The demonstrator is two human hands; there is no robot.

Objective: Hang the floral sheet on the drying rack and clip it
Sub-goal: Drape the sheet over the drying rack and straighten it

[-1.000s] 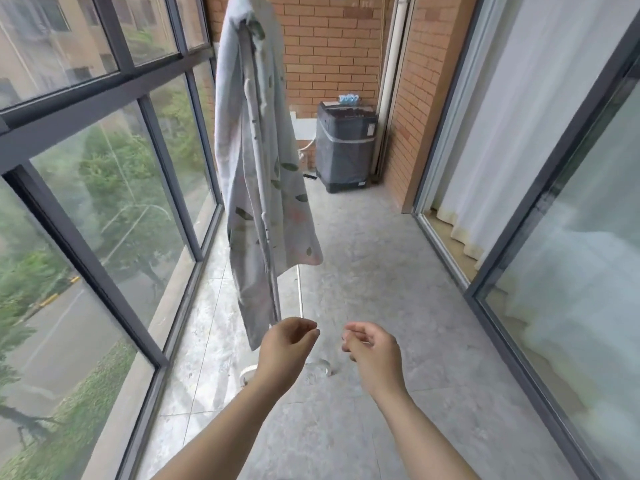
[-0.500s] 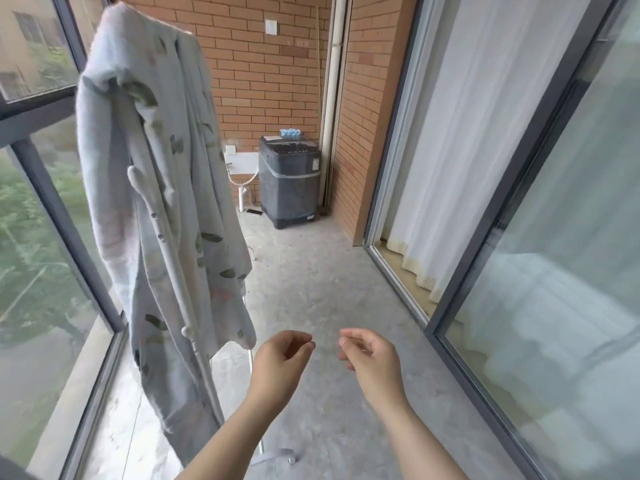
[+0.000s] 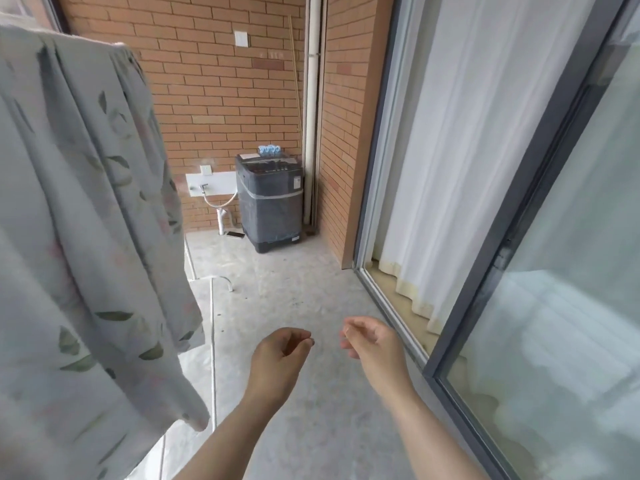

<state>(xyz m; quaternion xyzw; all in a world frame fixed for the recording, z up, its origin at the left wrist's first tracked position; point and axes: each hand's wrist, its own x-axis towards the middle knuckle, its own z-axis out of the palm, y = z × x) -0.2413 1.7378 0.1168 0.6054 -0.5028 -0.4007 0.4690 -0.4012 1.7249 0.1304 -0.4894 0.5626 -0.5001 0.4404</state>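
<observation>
Cotton, by the look of it, thin and pale with green leaves and faint pink blooms: the floral sheet [image 3: 86, 237] hangs at the left of the view, draped over the top of the drying rack [image 3: 212, 358], whose white tubes show beneath it down to the floor. It falls in long soft folds, bunched close together rather than spread, and its lower corner hangs free. I judge it light and limp, with no stiffness to help. It will likely slide off a smooth rack if tugged from one side, so the hem or a corner is the place to take hold, pinched between thumb and fingertips. A clip belongs up where the cloth crosses the top of the rack. No clip shows on it from here, though the top edge is partly out of view. A small cluster of blue things [image 3: 269, 149] sits on the washing machine [image 3: 270, 202] at the far end; they may be clips, but they are too small to tell

Left hand [image 3: 277, 362] and right hand [image 3: 374, 344] hover side by side above the floor, apart from the sheet and from each other. Fingers [image 3: 301, 341] of both are loosely curled, thumb near the forefinger, and nothing can be seen held in either
</observation>
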